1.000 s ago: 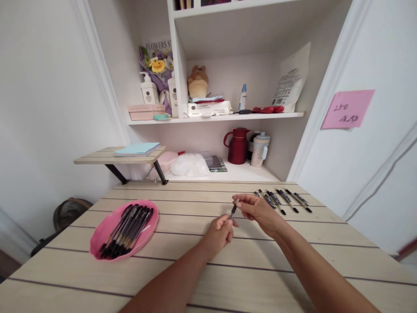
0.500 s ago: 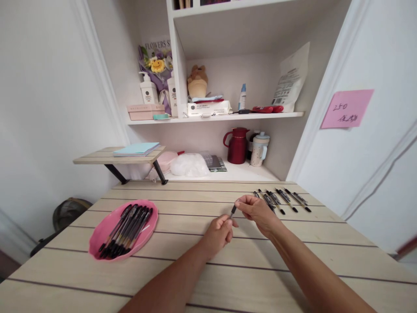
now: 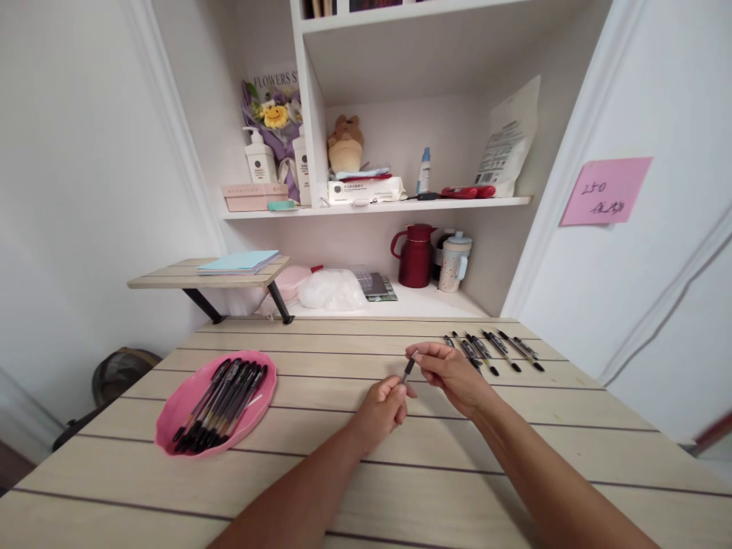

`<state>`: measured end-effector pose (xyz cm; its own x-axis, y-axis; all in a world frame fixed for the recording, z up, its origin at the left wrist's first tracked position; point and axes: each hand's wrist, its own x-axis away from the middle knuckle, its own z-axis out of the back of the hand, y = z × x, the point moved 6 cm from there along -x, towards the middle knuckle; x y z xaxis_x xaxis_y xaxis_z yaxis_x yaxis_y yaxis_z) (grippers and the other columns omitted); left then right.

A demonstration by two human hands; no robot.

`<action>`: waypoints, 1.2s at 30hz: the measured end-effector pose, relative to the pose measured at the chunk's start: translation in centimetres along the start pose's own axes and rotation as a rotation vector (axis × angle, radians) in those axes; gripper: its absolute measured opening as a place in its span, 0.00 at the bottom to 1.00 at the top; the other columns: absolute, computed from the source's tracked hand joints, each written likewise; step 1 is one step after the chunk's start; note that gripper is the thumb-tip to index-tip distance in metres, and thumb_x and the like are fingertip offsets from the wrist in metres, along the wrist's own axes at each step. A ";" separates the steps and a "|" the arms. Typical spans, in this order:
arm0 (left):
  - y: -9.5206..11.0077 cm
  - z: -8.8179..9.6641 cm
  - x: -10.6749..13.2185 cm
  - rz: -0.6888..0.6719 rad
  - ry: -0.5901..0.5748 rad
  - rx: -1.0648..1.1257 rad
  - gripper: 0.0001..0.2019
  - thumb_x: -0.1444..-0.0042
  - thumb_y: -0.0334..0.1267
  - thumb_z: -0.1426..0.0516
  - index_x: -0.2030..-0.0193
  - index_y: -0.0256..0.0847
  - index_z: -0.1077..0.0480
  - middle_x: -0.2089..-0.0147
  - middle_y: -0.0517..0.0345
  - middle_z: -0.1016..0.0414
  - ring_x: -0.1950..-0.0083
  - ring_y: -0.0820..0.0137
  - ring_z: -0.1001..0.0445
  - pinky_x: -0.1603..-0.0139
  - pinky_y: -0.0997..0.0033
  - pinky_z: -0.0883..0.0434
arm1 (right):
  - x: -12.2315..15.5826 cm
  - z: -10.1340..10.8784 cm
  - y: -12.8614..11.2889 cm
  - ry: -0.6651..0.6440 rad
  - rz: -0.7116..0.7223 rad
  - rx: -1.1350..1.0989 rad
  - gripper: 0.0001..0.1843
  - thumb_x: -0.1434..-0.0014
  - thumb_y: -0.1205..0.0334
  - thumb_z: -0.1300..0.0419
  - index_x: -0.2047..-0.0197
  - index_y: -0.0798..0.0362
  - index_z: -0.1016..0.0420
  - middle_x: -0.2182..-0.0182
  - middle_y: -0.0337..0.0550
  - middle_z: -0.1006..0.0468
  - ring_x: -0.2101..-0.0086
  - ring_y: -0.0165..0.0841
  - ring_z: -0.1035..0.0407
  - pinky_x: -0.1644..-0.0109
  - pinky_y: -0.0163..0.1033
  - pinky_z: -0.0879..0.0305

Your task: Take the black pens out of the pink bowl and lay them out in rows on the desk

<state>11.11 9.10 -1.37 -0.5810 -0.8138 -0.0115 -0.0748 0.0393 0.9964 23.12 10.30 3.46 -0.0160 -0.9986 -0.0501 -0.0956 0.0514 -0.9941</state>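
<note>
A thin black pen (image 3: 409, 368) is held between both hands above the middle of the wooden table (image 3: 343, 488). My left hand (image 3: 384, 408) grips its lower end in a closed fist. My right hand (image 3: 451, 372) pinches its upper end with thumb and fingers. To the left lies a pink plate (image 3: 171, 415) holding several black pens (image 3: 223, 404). Just beyond my right hand, several more black pens (image 3: 495, 351) lie side by side on the table.
A small wooden riser (image 3: 171, 280) with a blue notebook (image 3: 240, 261) stands at the table's back left. The shelves behind hold a red jug (image 3: 416, 255), a white cup (image 3: 457, 261), bottles, boxes and a plush toy. A pink note (image 3: 605, 191) is stuck on the right wall.
Both hands stay on the pen at the same spot. My right hand's pinch has shifted slightly along the pen's upper end, down and then back up.
</note>
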 end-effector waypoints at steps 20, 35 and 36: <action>-0.1 0.0 -0.1 0.016 -0.011 -0.021 0.15 0.46 0.48 0.52 0.65 0.37 0.38 0.85 0.70 0.44 0.87 0.83 0.53 0.85 0.80 0.55 | -0.2 0.1 0.2 0.009 0.004 0.009 0.16 0.60 0.52 0.36 0.72 0.55 0.29 0.84 0.32 0.37 0.84 0.21 0.50 0.81 0.31 0.58; -0.6 0.7 -0.3 0.047 0.060 0.172 0.18 0.48 0.54 0.52 0.67 0.38 0.40 0.85 0.70 0.44 0.88 0.84 0.55 0.86 0.80 0.60 | -5.5 10.5 -2.1 0.458 0.004 1.126 0.14 0.47 0.57 0.50 0.68 0.55 0.27 0.69 0.51 0.23 0.68 0.37 0.30 0.67 0.38 0.40; -0.7 0.7 -0.3 0.051 0.058 0.180 0.18 0.48 0.54 0.52 0.68 0.38 0.40 0.85 0.70 0.44 0.88 0.84 0.55 0.86 0.80 0.60 | -6.1 10.8 -1.9 0.451 -0.014 1.193 0.13 0.48 0.58 0.49 0.68 0.56 0.26 0.68 0.53 0.23 0.65 0.39 0.30 0.65 0.39 0.40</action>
<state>10.78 9.74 -2.10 -0.5406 -0.8399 0.0484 -0.1935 0.1801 0.9644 34.17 16.19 4.58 -0.3800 -0.8945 -0.2356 0.8478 -0.2350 -0.4753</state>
